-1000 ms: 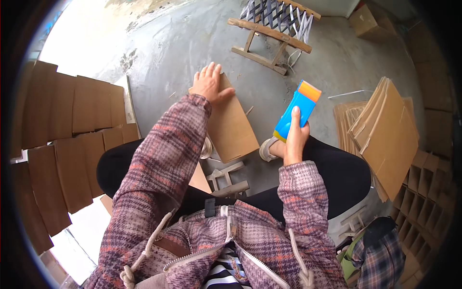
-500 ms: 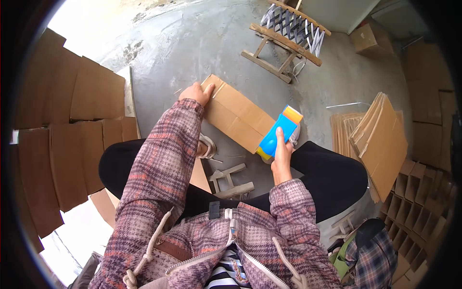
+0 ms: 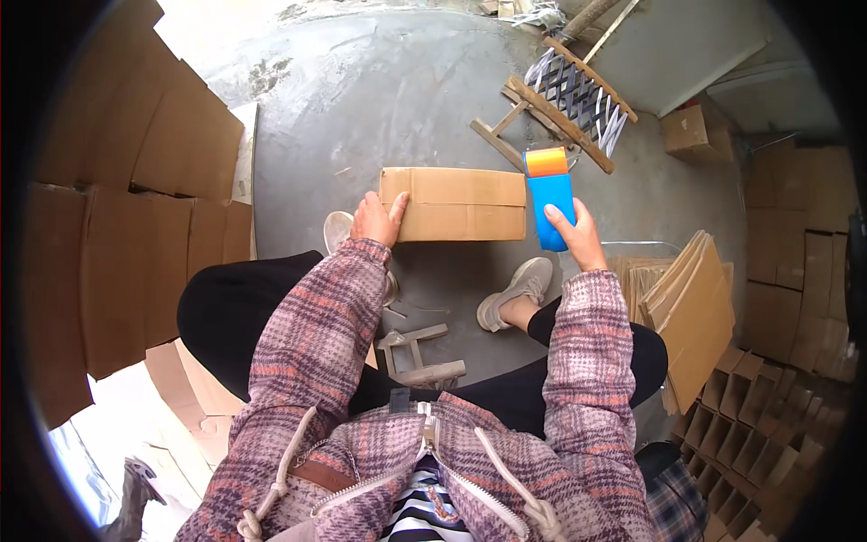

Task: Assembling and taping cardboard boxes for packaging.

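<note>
A brown cardboard box (image 3: 456, 204) hangs in front of me above the grey floor, its long side level. My left hand (image 3: 377, 219) grips its left end. My right hand (image 3: 572, 234) holds a blue tape dispenser with an orange top (image 3: 549, 199) against the box's right end. Both arms wear a pink plaid jacket. My two light shoes (image 3: 517, 291) rest on the concrete below the box.
Flattened cardboard sheets (image 3: 135, 226) stack along the left. More folded cardboard (image 3: 695, 316) leans at the right, with small folded boxes (image 3: 750, 406) below it. A wooden folding stool with woven straps (image 3: 564, 95) lies ahead. A small wooden stool (image 3: 420, 357) sits under me.
The box has turned from slanted to level across my front. My right hand has swung the tape dispenser from the box's lower right to its right end.
</note>
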The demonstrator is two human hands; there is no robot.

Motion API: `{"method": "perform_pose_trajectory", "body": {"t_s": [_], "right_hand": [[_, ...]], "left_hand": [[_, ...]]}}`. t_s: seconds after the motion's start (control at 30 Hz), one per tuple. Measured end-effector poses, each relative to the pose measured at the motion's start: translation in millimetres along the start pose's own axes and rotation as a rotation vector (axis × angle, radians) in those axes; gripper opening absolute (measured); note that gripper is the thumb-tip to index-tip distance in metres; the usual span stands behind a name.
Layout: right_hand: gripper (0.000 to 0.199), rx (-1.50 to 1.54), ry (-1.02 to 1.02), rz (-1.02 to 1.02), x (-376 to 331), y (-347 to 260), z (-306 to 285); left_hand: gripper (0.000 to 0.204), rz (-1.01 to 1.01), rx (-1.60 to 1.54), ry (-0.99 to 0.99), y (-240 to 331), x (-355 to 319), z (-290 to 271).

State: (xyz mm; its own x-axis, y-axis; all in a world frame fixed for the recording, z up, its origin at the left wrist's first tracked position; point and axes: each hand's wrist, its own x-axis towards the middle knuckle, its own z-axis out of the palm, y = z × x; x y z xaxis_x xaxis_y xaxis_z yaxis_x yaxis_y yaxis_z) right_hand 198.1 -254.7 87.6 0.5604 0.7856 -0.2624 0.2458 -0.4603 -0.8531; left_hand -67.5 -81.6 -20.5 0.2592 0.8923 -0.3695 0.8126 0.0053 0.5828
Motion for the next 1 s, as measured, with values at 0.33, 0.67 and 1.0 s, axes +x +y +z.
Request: {"method": "perform_pose_trajectory", "body": {"t_s": [0.33, 0.67, 1.0], "right_hand": [[0.058, -0.161, -0.487, -0.050, -18.1, -87.4, 3.8], [0.057, -0.306, -0.715, -0.111, 10.8, -133.6, 36.4], [0.059, -0.446, -0.871, 0.107, 60.7, -134.9, 19.1]], "left_hand": [[0.052, 0.327, -0.914, -0.233, 68.5, -36.8, -57.4], [0.020, 0.312, -1.213, -0.315, 55.1, -48.8, -83.0], [0.019, 0.067, -1.154, 0.237, -24.4, -25.7, -93.0]]}}
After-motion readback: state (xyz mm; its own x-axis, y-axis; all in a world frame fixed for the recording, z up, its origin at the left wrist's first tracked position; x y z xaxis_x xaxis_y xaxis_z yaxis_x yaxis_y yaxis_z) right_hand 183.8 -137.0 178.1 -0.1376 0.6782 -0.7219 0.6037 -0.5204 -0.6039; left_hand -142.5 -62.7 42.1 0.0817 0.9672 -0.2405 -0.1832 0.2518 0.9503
